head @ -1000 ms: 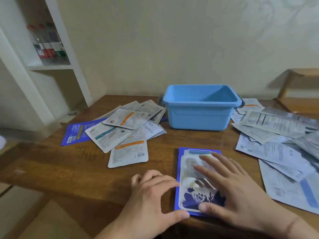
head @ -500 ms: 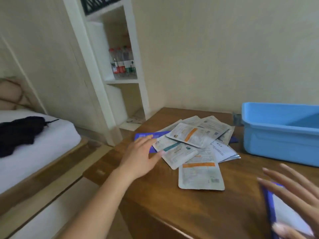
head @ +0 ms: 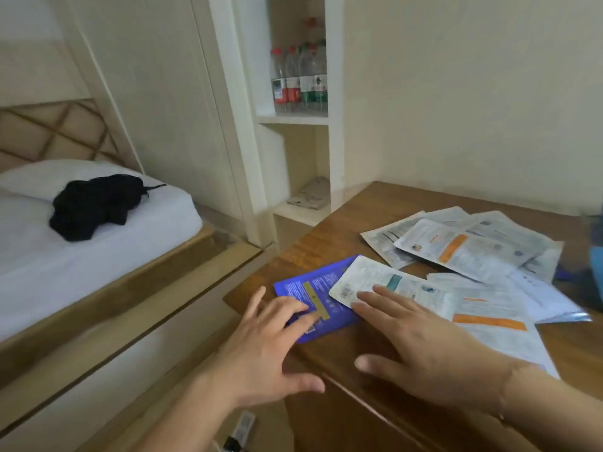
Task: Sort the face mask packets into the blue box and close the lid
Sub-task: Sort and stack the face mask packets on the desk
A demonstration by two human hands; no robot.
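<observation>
Splayed left hand (head: 261, 347) presses blue packet (head: 313, 295) at table edge (head: 257, 308), seven o'clock; right hand (head: 421, 340), fingers apart, may drag it off.

bare table edge (head: 326, 363) before hands, packet pile (head: 473, 256) crowding right

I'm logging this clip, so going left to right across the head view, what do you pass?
Black cloth on the bed → water bottles on the shelf → left hand → blue packet → right hand → orange-striped packet.
</observation>
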